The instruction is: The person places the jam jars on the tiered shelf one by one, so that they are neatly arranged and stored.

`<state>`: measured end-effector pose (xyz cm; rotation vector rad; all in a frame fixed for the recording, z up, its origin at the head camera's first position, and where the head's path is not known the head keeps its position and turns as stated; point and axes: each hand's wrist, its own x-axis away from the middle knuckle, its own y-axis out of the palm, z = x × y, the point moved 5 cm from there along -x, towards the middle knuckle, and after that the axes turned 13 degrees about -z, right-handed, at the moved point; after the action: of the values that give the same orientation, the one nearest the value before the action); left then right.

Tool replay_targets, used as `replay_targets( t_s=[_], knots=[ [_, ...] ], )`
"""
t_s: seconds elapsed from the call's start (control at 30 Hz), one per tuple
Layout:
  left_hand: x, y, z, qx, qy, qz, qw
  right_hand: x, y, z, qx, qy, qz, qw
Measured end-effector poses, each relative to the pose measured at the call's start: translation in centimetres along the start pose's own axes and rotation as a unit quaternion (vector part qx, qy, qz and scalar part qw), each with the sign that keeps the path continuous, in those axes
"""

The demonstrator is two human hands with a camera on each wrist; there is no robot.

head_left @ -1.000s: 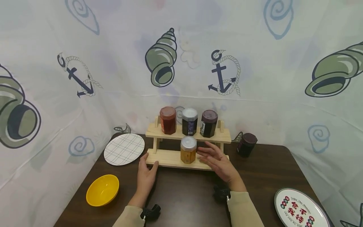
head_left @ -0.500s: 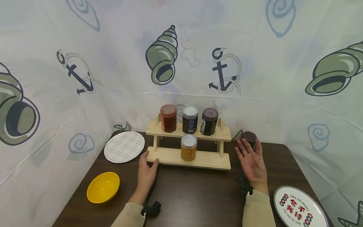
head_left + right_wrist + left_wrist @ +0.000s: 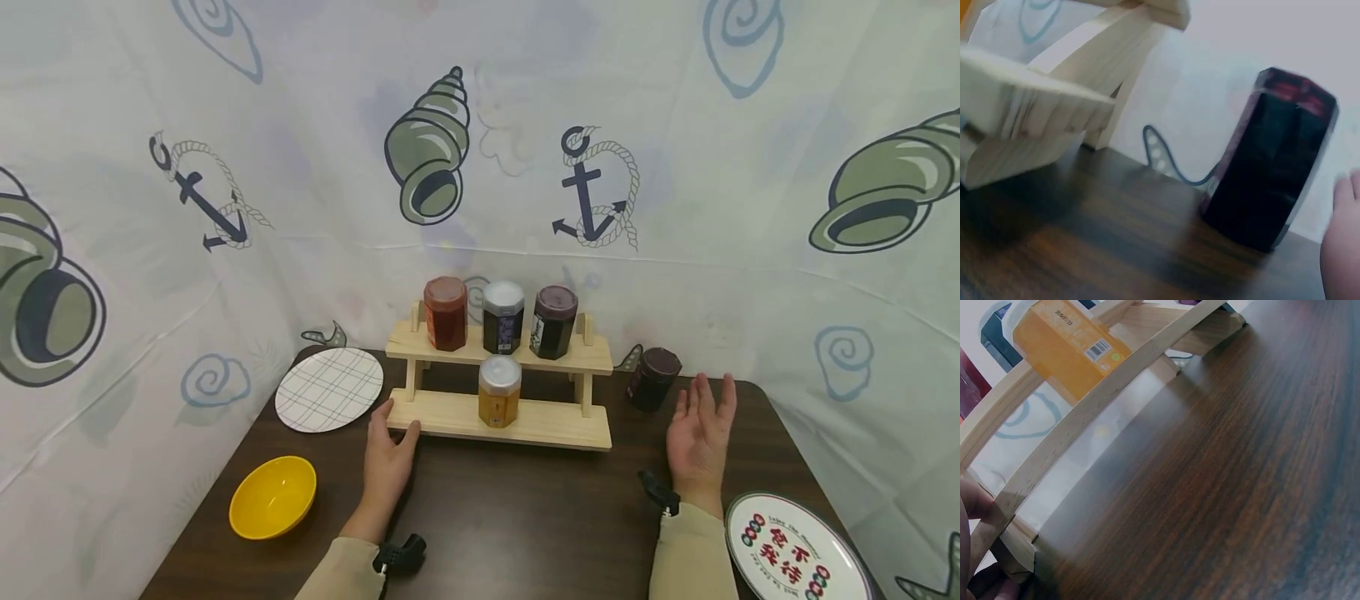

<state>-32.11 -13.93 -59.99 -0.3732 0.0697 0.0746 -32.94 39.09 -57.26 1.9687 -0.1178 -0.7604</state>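
Observation:
A two-tier wooden rack (image 3: 442, 417) stands toward the back of the table. My left hand (image 3: 387, 467) grips the left end of its lower shelf; in the left wrist view the thumb (image 3: 974, 499) lies on one side of the board and a fingertip shows below. A honey-coloured jar with a pale lid (image 3: 498, 392) sits mid-shelf on the lower tier. To the right of the rack, a dark jar (image 3: 652, 380) stands on the tabletop. My right hand (image 3: 699, 437), fingers spread and holding nothing, is just right of that jar, palm showing.
On the upper tier are a red jar (image 3: 446, 315), a dark jar with a silver lid (image 3: 502, 318) and a purple-lidded jar (image 3: 553, 323). A checked plate (image 3: 328, 390) and yellow bowl (image 3: 272, 497) lie left; a printed plate (image 3: 797, 542) lies front right. A patterned curtain (image 3: 510, 200) hangs behind.
My right hand has moved right, from beside the honey-coloured jar, past the front of the dark tabletop jar, to its far side. The left hand keeps its place on the shelf.

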Motion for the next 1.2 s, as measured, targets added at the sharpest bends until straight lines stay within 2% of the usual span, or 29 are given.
replay_targets(
  t_s=[0.07,0.17,0.23,0.37,0.43,0.57,0.63,0.7,0.8,0.9,1.03,1.1,1.2],
  knots=[
    [0.0,0.0,0.1,0.001,0.001,0.002,1.0000,0.0,-0.4,0.3,0.069,0.010,0.023,0.997],
    [0.1,-0.1,0.1,0.001,0.004,0.008,1.0000,-0.1,-0.9,1.0,0.175,0.037,0.034,0.983],
    [0.1,0.0,0.1,0.000,0.006,0.012,0.9999,-0.1,-1.1,1.5,0.243,0.066,0.032,0.967],
    [0.1,0.1,0.0,-0.001,0.002,0.012,0.9999,-0.4,-1.7,2.6,0.335,0.117,0.016,0.935],
    [0.1,0.1,0.0,-0.002,0.001,0.008,1.0000,-0.4,-1.9,2.9,0.352,0.130,0.014,0.927],
    [0.2,0.0,0.0,-0.002,-0.002,0.006,1.0000,-0.5,-2.3,3.2,0.344,0.138,0.021,0.929],
    [0.2,-0.1,0.0,-0.001,-0.003,0.008,1.0000,-0.7,-2.2,3.4,0.348,0.142,0.019,0.926],
    [0.2,-0.3,0.0,-0.001,-0.006,0.009,0.9999,-0.8,-2.1,3.6,0.361,0.147,0.013,0.921],
    [0.2,-0.4,-0.1,0.000,-0.008,0.009,0.9999,-0.9,-2.0,3.9,0.392,0.150,0.001,0.908],
    [0.2,-0.4,0.0,0.001,-0.007,0.009,0.9999,-0.9,-1.7,3.9,0.425,0.130,-0.011,0.896],
    [0.1,-0.2,0.1,0.001,-0.002,0.008,1.0000,-0.7,-1.1,3.8,0.477,0.097,-0.035,0.873],
    [0.1,-0.1,0.3,0.001,0.000,0.006,1.0000,-0.4,-0.6,3.6,0.508,0.100,-0.044,0.854],
    [-0.1,0.0,0.3,0.002,0.001,0.005,1.0000,-0.1,0.5,3.6,0.549,0.126,-0.042,0.825]
  ],
)
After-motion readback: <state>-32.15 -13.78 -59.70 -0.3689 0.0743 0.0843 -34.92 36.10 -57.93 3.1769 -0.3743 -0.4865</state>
